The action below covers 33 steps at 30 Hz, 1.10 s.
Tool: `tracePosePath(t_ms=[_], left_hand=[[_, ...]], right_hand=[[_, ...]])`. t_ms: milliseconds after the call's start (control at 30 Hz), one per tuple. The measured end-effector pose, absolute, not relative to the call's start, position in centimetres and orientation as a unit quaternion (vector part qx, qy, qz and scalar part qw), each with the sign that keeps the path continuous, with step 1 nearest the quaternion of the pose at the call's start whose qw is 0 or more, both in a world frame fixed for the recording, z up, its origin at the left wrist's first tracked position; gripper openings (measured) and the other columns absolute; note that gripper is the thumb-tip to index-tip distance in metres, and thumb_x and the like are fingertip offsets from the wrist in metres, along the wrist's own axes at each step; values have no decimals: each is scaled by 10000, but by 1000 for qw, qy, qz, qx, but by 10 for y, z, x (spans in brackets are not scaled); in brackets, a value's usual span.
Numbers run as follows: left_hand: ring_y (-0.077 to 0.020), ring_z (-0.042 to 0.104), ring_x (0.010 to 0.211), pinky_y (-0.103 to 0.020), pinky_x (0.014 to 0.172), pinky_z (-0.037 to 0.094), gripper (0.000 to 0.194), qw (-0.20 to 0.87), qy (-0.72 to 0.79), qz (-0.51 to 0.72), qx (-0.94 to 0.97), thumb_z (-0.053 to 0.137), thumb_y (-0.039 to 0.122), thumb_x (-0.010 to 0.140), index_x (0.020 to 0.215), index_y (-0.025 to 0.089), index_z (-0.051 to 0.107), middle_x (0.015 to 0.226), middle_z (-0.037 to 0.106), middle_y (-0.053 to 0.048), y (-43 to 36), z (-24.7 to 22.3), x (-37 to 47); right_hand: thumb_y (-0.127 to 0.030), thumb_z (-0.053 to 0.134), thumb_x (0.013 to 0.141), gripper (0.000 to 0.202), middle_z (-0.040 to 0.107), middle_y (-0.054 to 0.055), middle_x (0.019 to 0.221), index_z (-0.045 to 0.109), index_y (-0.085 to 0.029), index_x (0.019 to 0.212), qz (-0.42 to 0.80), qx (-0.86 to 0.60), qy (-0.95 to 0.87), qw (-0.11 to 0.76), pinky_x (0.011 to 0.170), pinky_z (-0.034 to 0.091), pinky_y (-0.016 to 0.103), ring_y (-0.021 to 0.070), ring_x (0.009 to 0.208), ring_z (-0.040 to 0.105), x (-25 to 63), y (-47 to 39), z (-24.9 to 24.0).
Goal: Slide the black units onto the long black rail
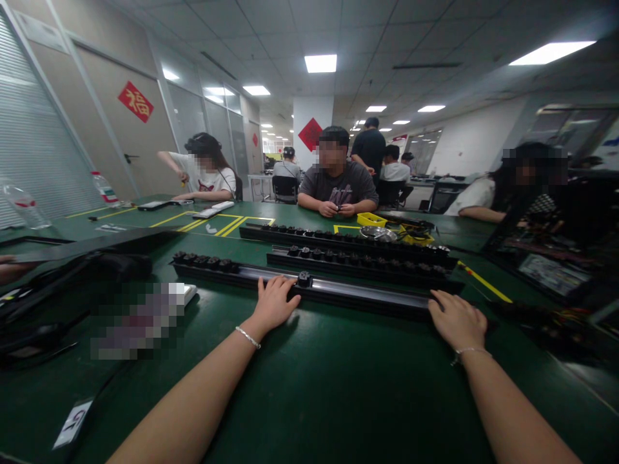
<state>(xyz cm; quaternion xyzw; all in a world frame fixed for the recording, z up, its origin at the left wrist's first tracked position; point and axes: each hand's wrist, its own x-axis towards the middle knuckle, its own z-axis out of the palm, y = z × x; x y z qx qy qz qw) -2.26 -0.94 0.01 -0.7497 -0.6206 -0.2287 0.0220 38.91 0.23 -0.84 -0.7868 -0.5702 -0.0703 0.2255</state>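
Note:
A long black rail [358, 291] lies across the green table in front of me. Several black socket-like modules [213, 263] sit in a row at its left end, and a single module [304, 278] stands near its middle. My left hand [275, 301] rests on the rail just left of that single module, its fingers stretched over the rail and the thumb apart. At the right end, my right hand [458, 317] has its fingers bent over the rail; their undersides are hidden. Behind lie two more black rails, a nearer one [338, 259] and a farther one [290, 233], both lined with modules.
A round metal dish [378, 233] and a yellow tray [371, 220] stand behind the rails. Left are a black strap bundle [97, 274], a tag [72, 423] and bottles [104, 190]. Co-workers sit across and at both sides; a hand [14, 269] shows at far left.

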Motion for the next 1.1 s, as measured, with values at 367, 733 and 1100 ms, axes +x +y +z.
tracePosePath(t_ms=[367,733,1100], left_hand=[[-262,450,1197,-626,1087,82,458,24,-622,-210,-754,491,419,846,1290,310,487,1164,588,-48,-12,5,-21],[-261,457,1188,-620,1086,91,464,23,-630,-204,-749,501,425,836,1290,330,491,1146,593,-40,-11,6,-21],[-266,444,1189,-628,1084,72,446,8,-634,-207,-746,502,432,830,1271,375,517,1121,585,-33,-9,6,-20]], right_hand=[[-450,286,846,552,558,75,1307,605,-202,1221,-69,-784,-577,218,1031,270,560,299,1243,423,387,2,-4],[-361,309,863,483,592,123,1249,605,-158,1187,-150,-715,-631,261,1005,301,566,297,1211,458,355,-5,2],[-262,410,847,425,618,75,1212,568,-181,1233,-52,-505,-833,221,1026,313,386,211,1163,495,218,-18,14]])
